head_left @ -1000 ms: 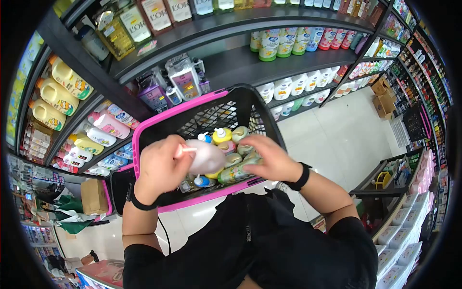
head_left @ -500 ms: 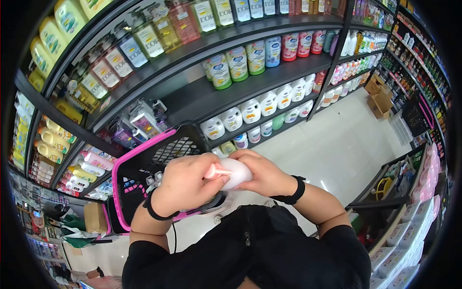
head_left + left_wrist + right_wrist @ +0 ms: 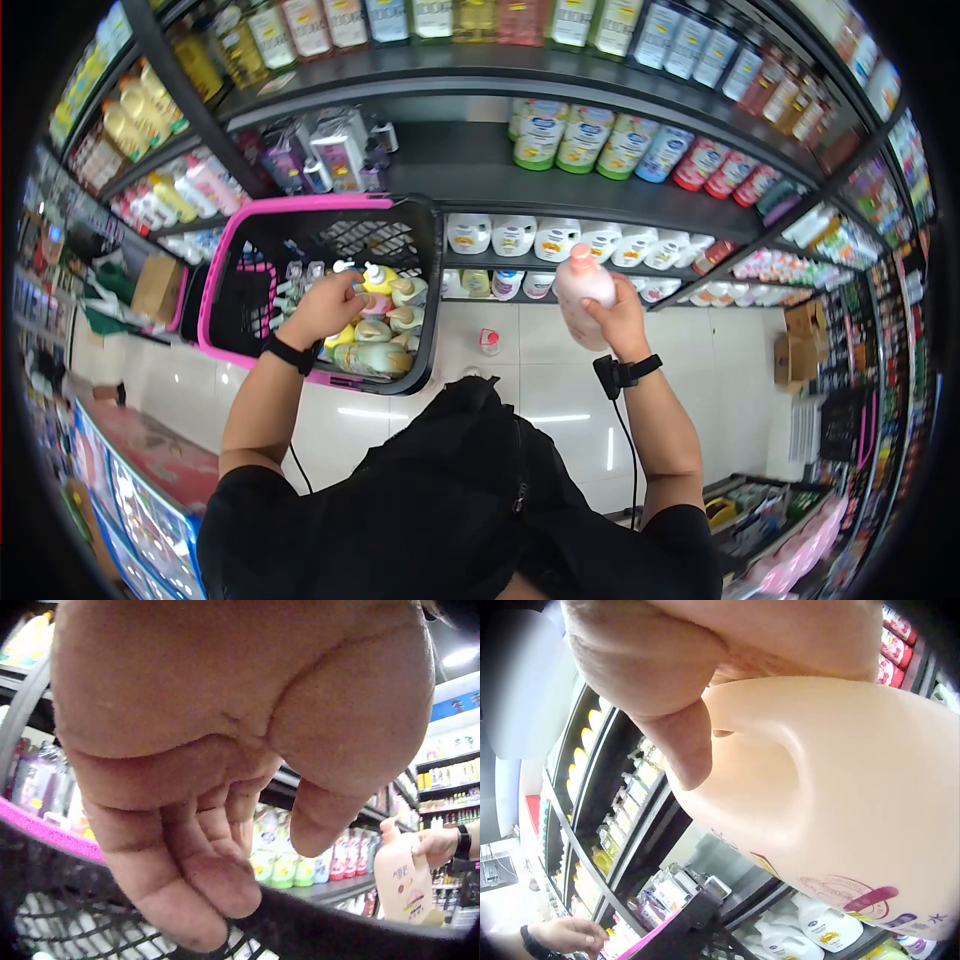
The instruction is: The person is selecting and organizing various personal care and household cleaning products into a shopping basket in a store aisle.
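My right hand (image 3: pixel 625 320) holds a pale pink plastic bottle (image 3: pixel 578 300) by its moulded handle, off to the right of the basket and above the floor. Its coral-pink top points up and slightly away. In the right wrist view the thumb bends through the handle opening, and printing shows on the bottle's (image 3: pixel 877 795) lower face. Over the black basket with a pink rim (image 3: pixel 300 204), my left hand (image 3: pixel 328 303) hangs with loosely curled fingers and nothing in them, as the left wrist view shows. Several pump bottles (image 3: pixel 375 305) lie in the basket below it.
Dark shelves (image 3: pixel 430 150) run along the front, stocked with shampoo bottles (image 3: pixel 585 140) and white jugs (image 3: pixel 555 240). A small red-and-clear object (image 3: pixel 489 342) lies on the tiled floor (image 3: pixel 520 390) beside the basket. Cardboard boxes (image 3: pixel 797 350) stand at far right.
The pink bottle has moved from over the basket, through both hands, to the right in my right hand. My left hand has let go of it and moved back over the basket.
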`<state>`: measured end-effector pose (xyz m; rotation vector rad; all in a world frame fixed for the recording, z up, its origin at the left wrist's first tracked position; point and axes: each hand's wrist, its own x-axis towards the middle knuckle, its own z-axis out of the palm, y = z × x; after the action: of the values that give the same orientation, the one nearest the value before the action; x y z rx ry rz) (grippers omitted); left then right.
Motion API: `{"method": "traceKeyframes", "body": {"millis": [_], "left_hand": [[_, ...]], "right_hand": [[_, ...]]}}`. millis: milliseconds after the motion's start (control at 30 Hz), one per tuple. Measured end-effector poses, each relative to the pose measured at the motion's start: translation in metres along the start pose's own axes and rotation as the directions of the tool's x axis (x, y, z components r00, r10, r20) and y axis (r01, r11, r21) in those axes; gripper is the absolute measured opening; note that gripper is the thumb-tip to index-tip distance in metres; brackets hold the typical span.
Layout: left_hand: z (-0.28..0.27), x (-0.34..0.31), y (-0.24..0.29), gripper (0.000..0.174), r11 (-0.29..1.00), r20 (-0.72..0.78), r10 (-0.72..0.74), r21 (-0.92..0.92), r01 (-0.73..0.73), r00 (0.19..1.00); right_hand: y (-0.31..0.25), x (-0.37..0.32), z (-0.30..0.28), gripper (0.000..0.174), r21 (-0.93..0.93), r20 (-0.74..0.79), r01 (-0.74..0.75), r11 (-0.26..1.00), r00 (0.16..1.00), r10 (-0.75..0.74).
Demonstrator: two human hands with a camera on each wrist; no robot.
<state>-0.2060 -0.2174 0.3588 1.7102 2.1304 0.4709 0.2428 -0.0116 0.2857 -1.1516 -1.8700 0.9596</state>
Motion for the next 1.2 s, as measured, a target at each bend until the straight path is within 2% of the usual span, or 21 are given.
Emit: {"method": "traceKeyframes", "body": {"millis": [67, 167, 267, 333, 400, 467, 500, 600, 667, 733, 833, 933, 1033, 1133, 1167, 1200], "left_hand": [[0.014, -0.001, -0.028, 0.043, 0.995, 0.104, -0.039, 0.096, 0.029, 0.994], [0.033, 0.008, -0.052, 0.049, 0.986, 0.336, 0.016, 0.153, -0.072, 0.942], [0.041, 0.023, -0.06, 0.049, 0.997, 0.308, 0.004, 0.071, -0.027, 0.952], [0.041, 0.031, -0.064, 0.043, 0.995, 0.271, -0.028, 0.105, 0.0, 0.962], [0.036, 0.031, -0.064, 0.042, 0.995, 0.252, -0.055, 0.097, 0.032, 0.966], [0.038, 0.031, -0.07, 0.044, 0.993, 0.307, -0.103, 0.089, 0.079, 0.946], [0.04, 0.03, -0.073, 0.043, 0.992, 0.331, -0.115, 0.088, 0.091, 0.936], [0.039, 0.032, -0.074, 0.042, 0.987, 0.371, -0.152, 0.11, 0.119, 0.916], [0.052, 0.025, -0.084, 0.041, 0.988, 0.367, -0.146, 0.109, 0.113, 0.919], [0.047, 0.023, -0.075, 0.039, 0.992, 0.427, -0.114, 0.096, 0.081, 0.897], [0.052, 0.016, -0.061, 0.041, 0.998, 0.486, 0.052, 0.004, -0.061, 0.872], [0.057, 0.022, -0.023, 0.044, 0.993, 0.719, -0.016, 0.09, -0.071, 0.695], [0.086, 0.026, 0.001, 0.042, 0.962, 0.794, -0.039, 0.193, -0.191, 0.607], [0.108, 0.03, 0.019, 0.033, 0.88, 0.789, -0.109, 0.36, -0.311, 0.605], [0.109, 0.031, 0.028, 0.03, 0.875, 0.77, -0.159, 0.4, -0.274, 0.618], [0.128, 0.028, 0.025, 0.029, 0.863, 0.712, -0.21, 0.458, -0.215, 0.67]], "right_hand": [[0.004, 0.031, 0.004, 0.048, 0.038, 0.001, -0.011, 0.999, 1.0, 0.011], [-0.006, 0.087, 0.013, 0.046, 0.066, 0.068, 0.04, 0.997, 0.997, -0.045], [-0.036, 0.141, 0.035, 0.041, -0.136, 0.021, 0.234, 0.963, 0.972, -0.233], [-0.034, 0.185, 0.059, 0.039, 0.042, 0.048, 0.157, 0.987, 0.986, -0.159], [-0.056, 0.213, 0.079, 0.04, 0.254, 0.189, -0.023, 0.967, 0.982, -0.026], [-0.064, 0.237, 0.103, 0.035, 0.231, 0.234, -0.008, 0.973, 0.971, -0.048], [-0.065, 0.245, 0.113, 0.038, 0.244, 0.257, -0.038, 0.969, 0.966, -0.027], [-0.053, 0.267, 0.139, 0.041, 0.337, 0.225, -0.1, 0.936, 0.974, 0.024], [-0.034, 0.279, 0.147, 0.044, 0.454, 0.286, -0.175, 0.874, 0.957, 0.044], [-0.022, 0.287, 0.158, 0.048, 0.506, 0.287, -0.179, 0.843, 0.957, 0.031], [-0.016, 0.302, 0.162, 0.042, 0.558, 0.307, -0.13, 0.82, 0.95, -0.059], [-0.011, 0.313, 0.165, 0.049, 0.513, 0.321, -0.067, 0.856, 0.94, -0.119], [-0.005, 0.324, 0.16, 0.057, 0.502, 0.36, -0.129, 0.855, 0.93, -0.071], [0.004, 0.331, 0.157, 0.057, 0.46, 0.307, -0.108, 0.881, 0.951, -0.044], [0.007, 0.332, 0.157, 0.055, 0.445, 0.281, -0.111, 0.888, 0.96, -0.021], [0.004, 0.333, 0.157, 0.055, 0.412, 0.269, -0.086, 0.907, 0.963, -0.03]]}}
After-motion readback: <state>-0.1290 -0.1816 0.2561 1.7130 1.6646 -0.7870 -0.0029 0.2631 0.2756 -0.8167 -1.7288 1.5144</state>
